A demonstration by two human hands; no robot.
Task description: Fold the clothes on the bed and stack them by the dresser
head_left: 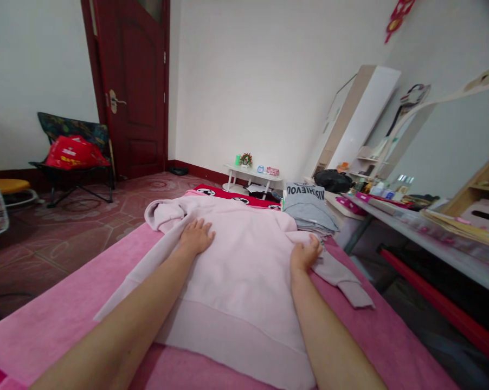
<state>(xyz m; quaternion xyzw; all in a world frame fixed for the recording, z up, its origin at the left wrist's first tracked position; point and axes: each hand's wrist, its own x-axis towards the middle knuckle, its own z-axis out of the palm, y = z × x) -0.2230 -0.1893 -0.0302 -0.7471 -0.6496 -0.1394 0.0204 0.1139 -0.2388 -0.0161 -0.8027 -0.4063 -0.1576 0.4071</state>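
A pale pink sweatshirt (236, 276) lies spread out on a pink bed cover (77, 281), its hem toward me. My left hand (196, 236) rests flat on the upper left of the garment with its fingers spread. At the right edge, near where the sleeve joins the body, my right hand (307, 253) has its fingers curled around the fabric. The right sleeve runs outward from that hand onto the bed cover. On the left, the other sleeve lies along the garment's side. The hood or collar end is bunched at the far edge.
Folded grey clothes (311, 208) are stacked at the bed's far right corner. Along the right stands a cluttered dressing table (415, 233). A white low table (252, 174) is by the far wall. At left, a folding chair (74, 127) holds a red bag (76, 153).
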